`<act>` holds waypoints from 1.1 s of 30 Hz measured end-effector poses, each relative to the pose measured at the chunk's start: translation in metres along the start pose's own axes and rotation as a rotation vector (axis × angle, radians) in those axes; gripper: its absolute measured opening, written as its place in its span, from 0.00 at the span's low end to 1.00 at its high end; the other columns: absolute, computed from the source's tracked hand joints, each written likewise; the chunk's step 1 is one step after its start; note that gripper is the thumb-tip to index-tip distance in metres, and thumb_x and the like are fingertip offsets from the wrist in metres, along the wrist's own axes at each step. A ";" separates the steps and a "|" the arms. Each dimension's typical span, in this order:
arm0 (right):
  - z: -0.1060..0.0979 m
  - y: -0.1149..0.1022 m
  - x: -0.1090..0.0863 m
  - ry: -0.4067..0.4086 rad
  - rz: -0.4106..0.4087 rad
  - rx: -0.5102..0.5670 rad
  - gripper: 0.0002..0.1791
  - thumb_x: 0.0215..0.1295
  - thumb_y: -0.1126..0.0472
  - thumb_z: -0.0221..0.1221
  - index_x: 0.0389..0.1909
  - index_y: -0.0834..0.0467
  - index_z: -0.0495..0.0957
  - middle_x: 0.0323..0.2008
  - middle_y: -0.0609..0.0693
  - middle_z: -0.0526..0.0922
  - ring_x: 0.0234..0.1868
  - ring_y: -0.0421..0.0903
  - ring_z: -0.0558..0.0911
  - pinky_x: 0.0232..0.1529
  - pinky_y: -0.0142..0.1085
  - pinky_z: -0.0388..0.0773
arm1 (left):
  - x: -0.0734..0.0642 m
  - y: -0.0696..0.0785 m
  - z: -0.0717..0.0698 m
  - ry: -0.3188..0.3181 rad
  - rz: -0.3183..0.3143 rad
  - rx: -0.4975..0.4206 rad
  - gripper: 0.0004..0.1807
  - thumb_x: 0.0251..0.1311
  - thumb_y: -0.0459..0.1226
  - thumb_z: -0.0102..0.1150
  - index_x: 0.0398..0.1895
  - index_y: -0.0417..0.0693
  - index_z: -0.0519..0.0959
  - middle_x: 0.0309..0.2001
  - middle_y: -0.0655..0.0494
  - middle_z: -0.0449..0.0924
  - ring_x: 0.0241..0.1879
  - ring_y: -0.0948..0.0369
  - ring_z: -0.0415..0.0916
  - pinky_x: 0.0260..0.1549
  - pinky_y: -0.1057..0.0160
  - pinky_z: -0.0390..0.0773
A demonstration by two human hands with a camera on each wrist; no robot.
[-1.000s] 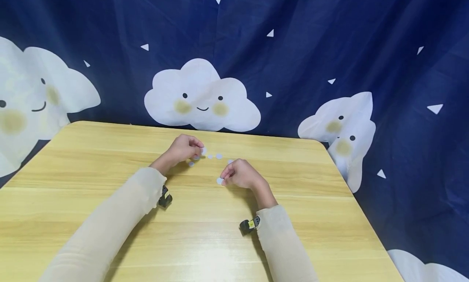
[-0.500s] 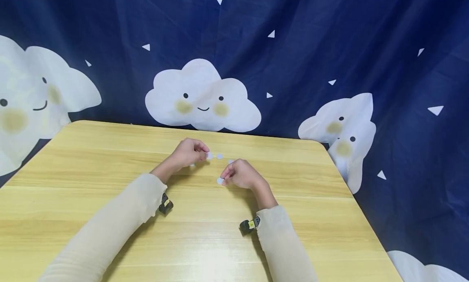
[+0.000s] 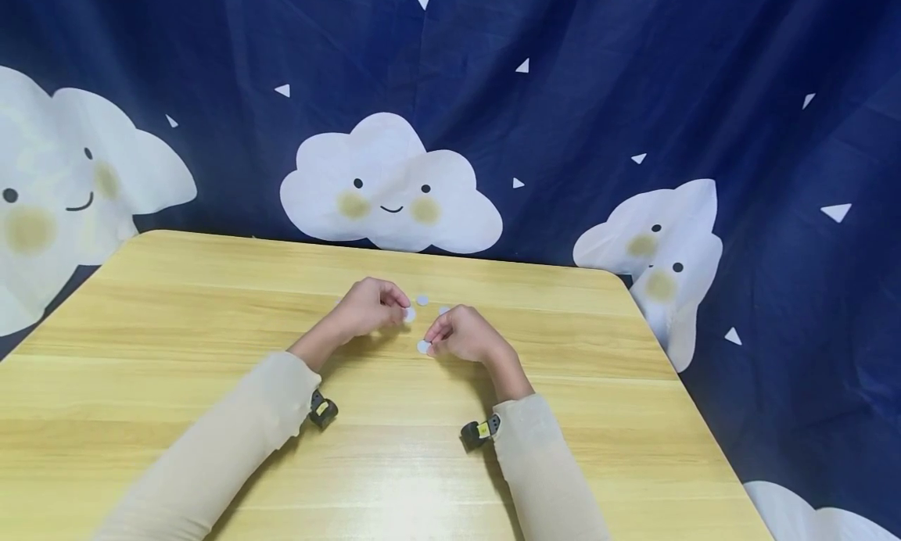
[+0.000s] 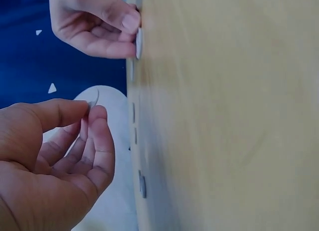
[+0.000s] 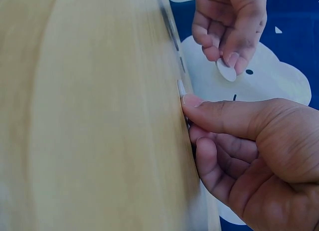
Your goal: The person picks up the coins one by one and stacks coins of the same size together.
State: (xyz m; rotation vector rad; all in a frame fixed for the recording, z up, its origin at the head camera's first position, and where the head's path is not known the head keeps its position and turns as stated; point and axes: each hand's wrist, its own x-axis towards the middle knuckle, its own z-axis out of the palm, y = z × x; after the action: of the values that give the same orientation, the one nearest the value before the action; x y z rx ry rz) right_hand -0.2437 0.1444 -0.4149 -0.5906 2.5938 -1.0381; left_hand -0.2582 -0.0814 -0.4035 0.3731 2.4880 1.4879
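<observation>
My left hand (image 3: 367, 306) pinches a thin white disc (image 5: 227, 70) between thumb and fingers, lifted above the tabletop. In the head view this disc tilts just left of the right hand. My right hand (image 3: 466, 336) pinches a second white disc (image 3: 423, 346) low at the table, thumb on its edge; the right wrist view shows those fingertips right at the wood. Behind the hands lie more flat discs: one small disc (image 3: 422, 300), and another disc (image 3: 444, 310) partly covered by the right hand. Several discs, such as this one (image 4: 143, 186), show edge-on in the left wrist view.
The light wooden table (image 3: 598, 447) reaches back to a dark blue curtain (image 3: 563, 119) printed with white clouds and small triangles. Each wrist wears a black strap with a small camera (image 3: 479, 433).
The left hand has moved right and toward me with its disc, from the back left to beside the right hand. The right hand has stayed put on its disc.
</observation>
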 end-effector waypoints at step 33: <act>-0.001 -0.002 0.000 -0.005 -0.002 0.016 0.06 0.55 0.69 0.74 0.34 0.60 0.88 0.30 0.47 0.88 0.33 0.39 0.84 0.38 0.31 0.80 | -0.012 0.009 0.024 -0.133 -0.146 -0.100 0.03 0.59 0.23 0.63 0.36 0.33 0.83 0.31 0.46 0.84 0.29 0.57 0.83 0.35 0.61 0.86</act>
State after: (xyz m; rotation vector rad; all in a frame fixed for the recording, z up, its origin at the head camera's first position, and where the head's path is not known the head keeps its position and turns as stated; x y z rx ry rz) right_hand -0.2439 0.1438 -0.4127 -0.5909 2.5790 -1.0553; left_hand -0.2385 -0.0613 -0.4059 0.2581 2.2762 1.4723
